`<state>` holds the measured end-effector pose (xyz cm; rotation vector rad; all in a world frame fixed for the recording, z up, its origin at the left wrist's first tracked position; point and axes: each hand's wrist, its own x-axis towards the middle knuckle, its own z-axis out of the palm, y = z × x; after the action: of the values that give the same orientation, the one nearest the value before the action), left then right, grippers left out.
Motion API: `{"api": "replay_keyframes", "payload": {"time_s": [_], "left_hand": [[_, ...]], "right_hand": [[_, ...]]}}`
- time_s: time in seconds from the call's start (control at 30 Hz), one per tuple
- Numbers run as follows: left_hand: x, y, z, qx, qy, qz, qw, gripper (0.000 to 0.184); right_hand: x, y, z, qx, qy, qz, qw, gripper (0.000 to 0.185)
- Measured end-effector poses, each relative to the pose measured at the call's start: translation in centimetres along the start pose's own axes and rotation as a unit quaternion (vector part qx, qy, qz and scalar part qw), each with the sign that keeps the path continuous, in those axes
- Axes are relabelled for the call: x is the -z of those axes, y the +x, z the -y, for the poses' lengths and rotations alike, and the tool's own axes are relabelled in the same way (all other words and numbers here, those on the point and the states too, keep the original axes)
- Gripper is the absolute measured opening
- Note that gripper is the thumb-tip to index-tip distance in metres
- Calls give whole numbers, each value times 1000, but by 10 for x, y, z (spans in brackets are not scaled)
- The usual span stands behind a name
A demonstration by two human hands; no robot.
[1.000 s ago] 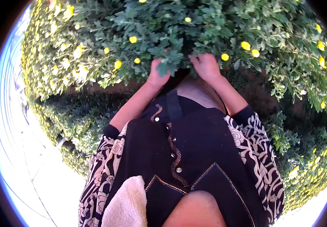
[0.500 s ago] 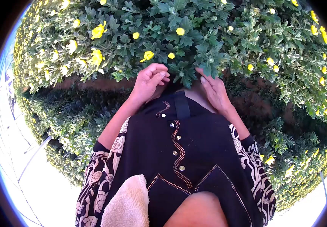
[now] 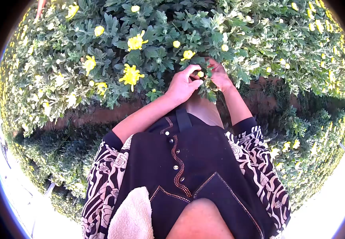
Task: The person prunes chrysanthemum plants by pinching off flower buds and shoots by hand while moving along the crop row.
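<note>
- Left hand (image 3: pixel 183 85): thumb and forefinger curved, narrow gap; bud (image 3: pixel 201 74) at their tips, 2 o'clock from palm. Whether pinched, cannot tell.
- Right hand (image 3: pixel 221 77): 3 o'clock of bud, fingertips among leaves (image 3: pixel 211 95); partly hidden, hold cannot be told.
- Bloom (image 3: pixel 131 75): 9 o'clock of left hand, well apart.
- Cloth (image 3: pixel 130 215): 7 o'clock in view, against jacket (image 3: pixel 152 159).

Beyond the hem of the black vest (image 3: pixel 208 159) are two hands, one left hand (image 3: pixel 183 84) and one right hand (image 3: pixel 221 78), and yellow flowers (image 3: pixel 131 75) too many to count. Two patterned sleeves (image 3: pixel 265 171) flank the vest, one per side; its front shows five round buttons (image 3: pixel 175 167) and one pale fleecy cloth (image 3: pixel 132 215).
</note>
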<state>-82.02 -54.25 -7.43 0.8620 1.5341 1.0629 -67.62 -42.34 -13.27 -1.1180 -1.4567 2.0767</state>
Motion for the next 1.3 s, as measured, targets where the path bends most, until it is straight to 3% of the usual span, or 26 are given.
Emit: {"api": "replay_keyframes", "payload": {"time_s": [0.03, 0.13, 0.17, 0.2, 0.27, 0.33, 0.4, 0.43, 0.47, 0.53, 0.57, 0.6, 0.67, 0.73, 0.8, 0.83, 0.9, 0.93, 1.0, 1.07, 1.13, 1.2, 1.23, 1.3], "left_hand": [[1, 0, 2, -2, -1, 8, 1000, 28], [6, 0, 4, -9, 24, 67, 997, 26], [8, -2, 0, -11, 31, 60, 998, 26], [9, -3, -2, -12, 38, 52, 998, 27], [13, -3, -2, -22, 48, 49, 997, 26], [16, -4, -2, -39, 66, 38, 996, 24], [17, -10, 1, -17, 68, 48, 996, 24], [17, -10, 2, -2, 65, 59, 996, 25], [18, -11, 4, -1, 69, 60, 996, 25], [18, -13, 9, 8, 40, 100, 994, 26], [17, -14, 9, 0, 42, 99, 994, 25], [18, -16, 8, 4, 45, 97, 994, 25], [25, -18, 3, -12, 61, 174, 983, 26], [36, -33, -32, 23, 23, 170, 985, 27], [52, -41, -39, 7, -76, 105, 992, 21], [61, -42, -43, 13, -70, 36, 997, 19], [63, -34, -37, -22, -52, -95, 994, 23], [61, -26, -40, -29, 0, -133, 991, 24], [52, -6, -36, -66, 66, -153, 984, 26], [40, 15, -22, -71, 40, -163, 983, 28], [27, 34, -16, -91, 5, -206, 974, 25], [24, 46, -22, 46, -2, -217, 975, 32], [25, 53, -13, 60, 0, -208, 976, 43], [25, 60, -18, 51, 3, -201, 978, 40]], "right_hand": [[2, -1, -8, -47, 75, 9, 996, 29], [4, 1, -20, -56, 83, 25, 995, 30], [9, 4, -27, -87, 47, -8, 995, 43], [2, -1, -12, -87, 49, -10, 995, 43], [-9, -8, 17, -175, 7, -155, 972, 58], [14, 19, -23, -139, 99, -120, 978, 63], [29, 35, -25, -177, 82, -97, 976, 59], [34, 43, -28, -211, -113, -142, 960, 43], [31, 43, -31, -210, -109, -141, 961, 43], [25, 42, -38, -198, -245, -233, 920, 29], [43, 49, -65, -124, -418, -252, 864, 29], [71, 52, -97, -38, -434, -257, 863, 31], [90, 52, -111, -90, -584, -204, 780, 30], [95, 36, -82, -180, -672, -31, 717, 34], [98, 28, -78, -211, -644, 6, 736, 34], [97, 24, -82, -106, -615, 5, 781, 33], [75, 18, -44, 7, -465, -14, 885, 32], [43, 20, 6, 11, -344, -31, 939, 33], [14, 30, 21, 51, -160, -26, 986, 42], [-12, 38, 51, 157, -134, -25, 978, 45], [-22, 51, 55, 126, -117, -3, 985, 39], [-25, 60, 52, 126, -146, -12, 981, 28], [-27, 62, 49, 147, -116, -32, 982, 18], [-23, 60, 51, 178, -139, -2, 974, 16]]}}
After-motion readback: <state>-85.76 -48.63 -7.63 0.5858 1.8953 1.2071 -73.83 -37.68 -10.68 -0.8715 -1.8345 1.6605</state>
